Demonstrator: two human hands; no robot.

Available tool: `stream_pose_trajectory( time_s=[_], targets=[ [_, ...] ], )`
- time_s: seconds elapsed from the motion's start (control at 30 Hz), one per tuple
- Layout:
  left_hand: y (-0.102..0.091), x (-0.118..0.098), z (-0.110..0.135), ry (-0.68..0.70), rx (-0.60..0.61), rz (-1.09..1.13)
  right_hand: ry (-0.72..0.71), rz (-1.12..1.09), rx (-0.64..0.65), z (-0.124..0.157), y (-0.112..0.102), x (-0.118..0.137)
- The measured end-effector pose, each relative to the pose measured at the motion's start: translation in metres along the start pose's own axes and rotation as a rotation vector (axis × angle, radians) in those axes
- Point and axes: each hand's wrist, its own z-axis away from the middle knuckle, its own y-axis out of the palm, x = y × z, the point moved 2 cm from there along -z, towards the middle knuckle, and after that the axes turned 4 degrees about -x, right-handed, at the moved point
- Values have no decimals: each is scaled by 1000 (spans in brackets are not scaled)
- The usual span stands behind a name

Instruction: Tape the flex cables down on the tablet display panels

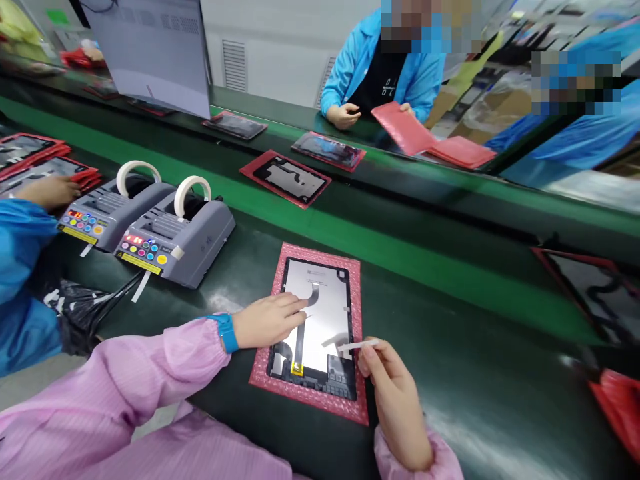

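Note:
A tablet screen panel (327, 320), its metal back facing up, lies on a pink bubble-wrap bag (357, 293) in front of me. My left hand (273, 319) rests flat over the panel's left side, fingers stretched across a dark flex cable (299, 347). Near the cable's lower end is a yellow patch (297, 368). My right hand (395, 383) is at the panel's lower right edge, thumb and fingers pinching a short white strip of tape (359, 345). The strip's free end points left over the panel.
Two grey tape dispensers (175, 233) stand at left, white tape strips hanging from their fronts. A co-worker's blue sleeve (25, 247) is beside them. More panels (293, 179) on pink bags lie along the green belt (240, 183). Across it, a person in blue (360, 60) holds a pink bag (403, 127).

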Motion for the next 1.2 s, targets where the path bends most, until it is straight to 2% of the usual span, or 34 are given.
stream_pose_trajectory(
  time_s=[0.07, 0.2, 0.33, 0.47, 0.57, 0.7, 1.0, 1.2],
  targets=[
    [0, 5, 1, -17, -13, 65, -25, 44, 15, -6, 1, 6],
    [-3, 21, 3, -189, -82, 247, -199, 219, 130, -27, 12, 28],
    [-6, 32, 3, -240, -86, 374, -292, 419, 328, -50, 39, 47],
    [-7, 36, 4, -288, -64, 438, -343, 525, 417, -63, 68, 52],
    [-6, 36, 4, -317, -49, 458, -361, 580, 429, -67, 80, 50],
    [-6, 37, 4, -330, -43, 470, -400, 637, 420, -67, 84, 48],
    [-5, 32, 1, -435, -109, 578, -530, 668, 331, -61, 88, 47],
    [-1, 23, -3, -564, -181, 537, -590, 676, 282, -58, 89, 45]
  ],
)
